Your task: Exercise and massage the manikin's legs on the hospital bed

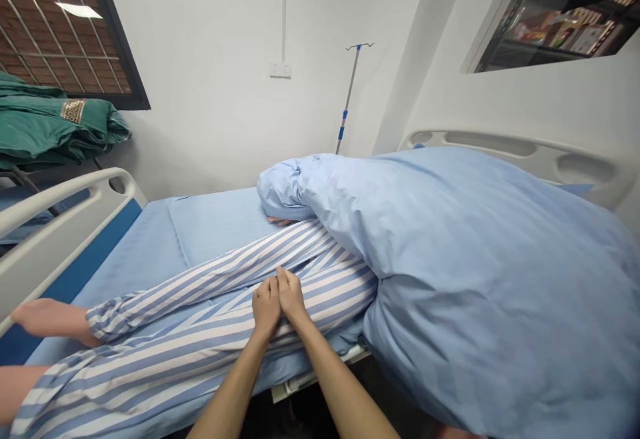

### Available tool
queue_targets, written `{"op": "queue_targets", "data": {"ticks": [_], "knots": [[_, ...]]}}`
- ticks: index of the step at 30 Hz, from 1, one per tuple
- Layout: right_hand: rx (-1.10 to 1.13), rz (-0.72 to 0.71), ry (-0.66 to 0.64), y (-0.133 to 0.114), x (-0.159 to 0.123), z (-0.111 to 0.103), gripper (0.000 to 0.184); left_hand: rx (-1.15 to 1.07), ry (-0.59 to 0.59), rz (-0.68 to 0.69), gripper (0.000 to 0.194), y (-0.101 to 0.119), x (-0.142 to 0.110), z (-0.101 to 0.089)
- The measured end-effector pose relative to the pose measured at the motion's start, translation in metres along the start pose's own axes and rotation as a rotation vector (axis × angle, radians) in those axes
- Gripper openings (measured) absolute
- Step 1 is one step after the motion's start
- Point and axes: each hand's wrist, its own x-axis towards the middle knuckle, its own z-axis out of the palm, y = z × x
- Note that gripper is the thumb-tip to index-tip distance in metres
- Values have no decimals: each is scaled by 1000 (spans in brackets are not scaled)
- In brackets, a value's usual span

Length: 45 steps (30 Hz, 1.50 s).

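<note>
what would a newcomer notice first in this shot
The big light-blue quilt heaped across the bed's far side catches the eye first. Next come the blue-and-white striped trouser legs lying across the bed, with the left hand and right hand resting on them at the near side. Behind, an IV pole stands against the wall.

The left hand [267, 307] and the right hand [291, 296] are held side by side, touching along their inner edges, backs turned upward, fingers kept together and extended. The left forearm [229, 392] and the right forearm [340, 386] are angled inward from the bottom of the view, converging at the wrists.
</note>
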Motion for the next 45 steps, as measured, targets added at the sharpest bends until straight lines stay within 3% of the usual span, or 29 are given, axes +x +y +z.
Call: {"op": "queue_targets", "data": {"ticks": [4,8,15,20,25,30,35,41,45], "knots": [[-283,-125,-91,-11,5,-18,40,43,-23,-32,35,2,-1,0],[-386,-168,-127,-8,6,-31,43,66,-17,-5,34,5,-3,1],[-376,-165,-39,4,1,-32,44,41,-43,-19,33,6,-1,2],[-247,-159,-61,3,1,-36,41,-128,-95,-53,34,17,13,12],[-69,-113,-19,6,3,-40,39,-256,-8,-89,34,31,13,30],[6,-72,12,8,4,-39,39,-145,20,-14,34,32,5,35],[-39,-77,-23,6,6,-40,40,-134,13,-13,36,28,6,33],[-284,-195,-60,-4,18,-60,42,-70,-21,18,35,27,5,35],[-298,-208,-53,0,22,-66,43,-5,-11,-1,35,30,4,36]]}}
